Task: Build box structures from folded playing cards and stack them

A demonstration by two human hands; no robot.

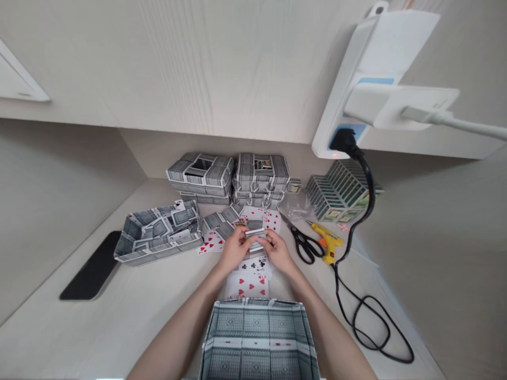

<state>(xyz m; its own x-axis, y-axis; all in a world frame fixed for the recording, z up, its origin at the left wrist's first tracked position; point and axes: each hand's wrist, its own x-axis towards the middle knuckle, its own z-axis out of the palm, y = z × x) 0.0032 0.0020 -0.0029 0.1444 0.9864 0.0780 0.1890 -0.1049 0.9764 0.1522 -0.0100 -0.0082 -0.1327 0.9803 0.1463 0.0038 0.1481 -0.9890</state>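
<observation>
the block (255,235) is grey and white, with the same geometric card-back pattern as the stacks (200,177), the tray (158,236) and the box (257,343), whose panels also carry small red dashes. the heart card (247,286) is white with red hearts, and the club card (253,265) is white with black clubs. the scissors (303,245) have black handles, and the glue gun (327,241) is yellow with orange and black parts. the cable (356,311) and mat (93,265) are black. the small cartons (340,192) are green and white, the socket strip (348,105) is white with pale blue panels, and the desk (138,322) is cream with a faint wood grain
</observation>
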